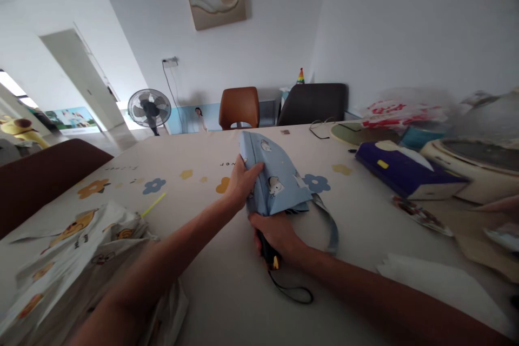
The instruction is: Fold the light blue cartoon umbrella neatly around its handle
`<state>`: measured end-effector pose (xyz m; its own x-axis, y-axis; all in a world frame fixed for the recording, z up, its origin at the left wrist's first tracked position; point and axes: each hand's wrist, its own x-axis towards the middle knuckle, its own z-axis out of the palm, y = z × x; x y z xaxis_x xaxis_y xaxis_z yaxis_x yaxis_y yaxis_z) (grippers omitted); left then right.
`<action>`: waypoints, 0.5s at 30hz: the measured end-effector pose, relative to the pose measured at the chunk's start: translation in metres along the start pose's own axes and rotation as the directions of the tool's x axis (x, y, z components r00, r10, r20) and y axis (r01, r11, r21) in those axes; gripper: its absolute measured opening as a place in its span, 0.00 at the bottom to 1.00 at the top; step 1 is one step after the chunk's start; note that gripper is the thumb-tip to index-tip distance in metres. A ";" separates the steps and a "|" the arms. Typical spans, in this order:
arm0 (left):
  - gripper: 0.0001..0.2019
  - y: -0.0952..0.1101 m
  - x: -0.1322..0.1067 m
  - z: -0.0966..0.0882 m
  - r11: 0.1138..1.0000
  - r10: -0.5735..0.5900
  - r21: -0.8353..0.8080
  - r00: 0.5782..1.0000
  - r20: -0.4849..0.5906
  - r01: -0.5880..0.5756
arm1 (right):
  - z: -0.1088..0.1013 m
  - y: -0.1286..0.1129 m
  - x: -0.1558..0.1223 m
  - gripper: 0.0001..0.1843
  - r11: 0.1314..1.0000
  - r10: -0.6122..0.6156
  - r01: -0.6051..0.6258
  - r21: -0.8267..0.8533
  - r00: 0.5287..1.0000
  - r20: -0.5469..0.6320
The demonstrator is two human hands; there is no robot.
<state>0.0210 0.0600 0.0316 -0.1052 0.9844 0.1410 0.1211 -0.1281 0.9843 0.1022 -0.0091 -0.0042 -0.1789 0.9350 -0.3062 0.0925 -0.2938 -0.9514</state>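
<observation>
A folded light-blue umbrella (275, 175) with small cartoon prints lies on the table (227, 281), its tip pointing away from me. My left hand (242, 183) grips the blue canopy fabric on its left side, fingers wrapped round it. My right hand (275, 235) is closed round the black handle at the near end. A black wrist strap (292, 292) loops out from the handle toward me, and a blue fabric tie strap (330, 224) hangs to the right.
A patterned bag or cloth (81, 248) sits at the near left. A blue tissue box (405, 173), a cooker (478, 159) and plastic bags stand at the right. Another person's hand (500, 206) shows at the right edge. Chairs and a fan (149, 109) stand beyond the table.
</observation>
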 end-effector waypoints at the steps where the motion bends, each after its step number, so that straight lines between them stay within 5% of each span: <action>1: 0.20 0.000 0.001 -0.002 0.998 -0.012 -0.059 1.000 0.011 0.012 | -0.001 0.000 0.000 0.17 1.000 0.001 -0.001 -0.005 1.000 0.010; 10: 0.19 0.010 0.010 -0.009 0.827 -0.240 -0.463 0.944 0.226 0.320 | -0.013 -0.008 -0.001 0.15 0.997 -0.032 0.014 0.076 0.969 0.246; 15: 0.19 0.014 0.012 -0.012 0.720 -0.256 -0.520 0.872 0.417 0.460 | -0.027 -0.019 -0.001 0.13 0.977 0.005 -0.102 0.188 0.890 0.457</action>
<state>0.0097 0.0684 0.0480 0.2890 0.9416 -0.1728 -0.4742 0.2976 0.8286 0.1272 0.0012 0.0151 -0.6062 0.7396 -0.2926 -0.0755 -0.4198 -0.9045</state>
